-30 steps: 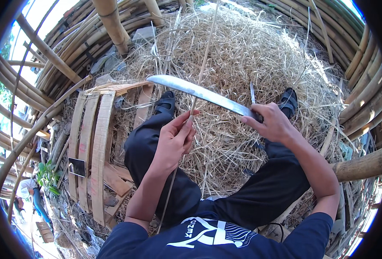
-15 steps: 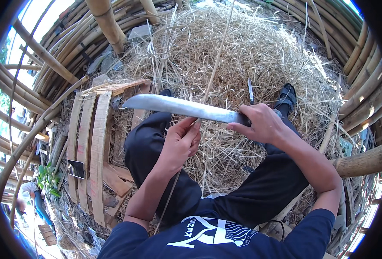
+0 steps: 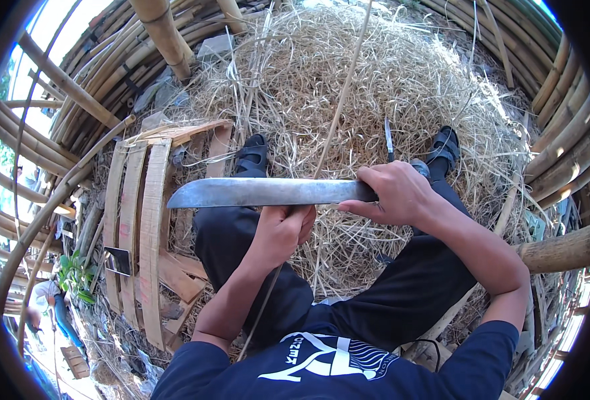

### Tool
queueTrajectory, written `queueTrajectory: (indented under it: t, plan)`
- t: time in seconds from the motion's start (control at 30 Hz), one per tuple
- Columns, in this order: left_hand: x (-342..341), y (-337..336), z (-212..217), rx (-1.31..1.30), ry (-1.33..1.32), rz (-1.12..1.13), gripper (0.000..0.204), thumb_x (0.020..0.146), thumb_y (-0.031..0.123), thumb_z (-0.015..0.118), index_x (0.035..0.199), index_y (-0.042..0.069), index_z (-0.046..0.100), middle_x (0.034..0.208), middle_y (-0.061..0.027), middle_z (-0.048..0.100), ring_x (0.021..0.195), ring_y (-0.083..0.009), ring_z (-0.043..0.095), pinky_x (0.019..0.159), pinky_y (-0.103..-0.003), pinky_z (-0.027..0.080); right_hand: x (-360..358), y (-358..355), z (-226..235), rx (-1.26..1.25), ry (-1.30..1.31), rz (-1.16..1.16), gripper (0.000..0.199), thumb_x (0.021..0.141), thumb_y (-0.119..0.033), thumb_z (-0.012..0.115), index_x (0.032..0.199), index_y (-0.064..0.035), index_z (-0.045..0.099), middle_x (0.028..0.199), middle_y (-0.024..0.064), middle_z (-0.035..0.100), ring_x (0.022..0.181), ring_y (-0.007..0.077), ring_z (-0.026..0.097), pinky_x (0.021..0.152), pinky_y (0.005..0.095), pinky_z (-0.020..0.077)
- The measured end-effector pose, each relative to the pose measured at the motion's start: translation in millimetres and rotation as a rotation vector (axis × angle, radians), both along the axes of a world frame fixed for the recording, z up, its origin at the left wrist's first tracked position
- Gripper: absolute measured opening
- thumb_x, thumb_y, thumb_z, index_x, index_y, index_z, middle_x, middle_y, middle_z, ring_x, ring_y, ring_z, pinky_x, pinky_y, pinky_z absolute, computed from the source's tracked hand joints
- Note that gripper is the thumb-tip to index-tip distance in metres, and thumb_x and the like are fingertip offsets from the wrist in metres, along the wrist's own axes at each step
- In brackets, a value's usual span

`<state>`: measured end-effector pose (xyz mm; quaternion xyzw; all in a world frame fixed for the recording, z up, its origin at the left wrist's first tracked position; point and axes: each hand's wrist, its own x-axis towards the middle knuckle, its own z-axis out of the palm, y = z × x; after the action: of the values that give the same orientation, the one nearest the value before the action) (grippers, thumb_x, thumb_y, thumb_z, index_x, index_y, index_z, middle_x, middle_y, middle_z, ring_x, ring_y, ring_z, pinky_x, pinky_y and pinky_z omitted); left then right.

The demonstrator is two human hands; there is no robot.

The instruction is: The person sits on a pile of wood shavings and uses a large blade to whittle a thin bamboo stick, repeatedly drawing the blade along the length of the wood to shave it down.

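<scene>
My right hand (image 3: 396, 193) is closed round the dark handle of a machete (image 3: 262, 192). Its wide grey blade lies nearly level across the view, the rounded tip pointing left. Just under the blade my left hand (image 3: 283, 230) pinches a long, thin bamboo strip (image 3: 343, 100). The strip runs from beyond the straw at the top, passes behind the blade and comes out below my left hand toward my left side. Blade and strip cross right above my left fingers; whether the edge touches the strip is hidden.
Pale bamboo shavings (image 3: 348, 73) cover the ground ahead. A knife (image 3: 389, 139) stands among them near my right sandal (image 3: 444, 145). Left of my knee is a wooden slatted crate (image 3: 152, 233) with a dark phone-like slab (image 3: 118, 261) on it. Bamboo poles (image 3: 165, 33) stack around both sides.
The machete has turned level and shifted left, its tip dropping toward me. My left hand has moved slightly down, still on the strip, and my left sandal shows more.
</scene>
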<state>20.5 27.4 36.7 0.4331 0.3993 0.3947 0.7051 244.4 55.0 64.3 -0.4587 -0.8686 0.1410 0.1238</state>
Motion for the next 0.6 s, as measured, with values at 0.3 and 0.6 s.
queueTrajectory:
  t: [0.3, 0.6]
  plan:
    - [-4.3, 4.4, -3.1, -0.083, -0.047, -0.032, 0.016, 0.102, 0.014, 0.045, 0.090, 0.005, 0.050, 0.060, 0.0063, 0.031, 0.044, -0.0022, 0.027, 0.040, -0.021, 0.019, 9.7, 17.4, -8.9, 0.062, -0.009, 0.017, 0.070, 0.084, -0.068, 0.053, 0.061, -0.0014, 0.058, 0.051, 0.0162, 0.056, 0.049, 0.0343, 0.060, 0.052, 0.0435, 0.0497]
    - [-6.2, -8.1, -0.3, -0.040, -0.008, -0.101, 0.019, 0.103, 0.017, 0.045, 0.111, 0.002, 0.054, 0.057, 0.0079, 0.031, 0.043, -0.0003, 0.027, 0.039, -0.019, 0.021, 50.6, 41.1, -8.1, -0.110, 0.261, -0.519, 0.065, 0.091, -0.058, 0.053, 0.066, 0.0006, 0.066, 0.050, 0.0129, 0.057, 0.044, 0.0248, 0.059, 0.050, 0.0387, 0.0498]
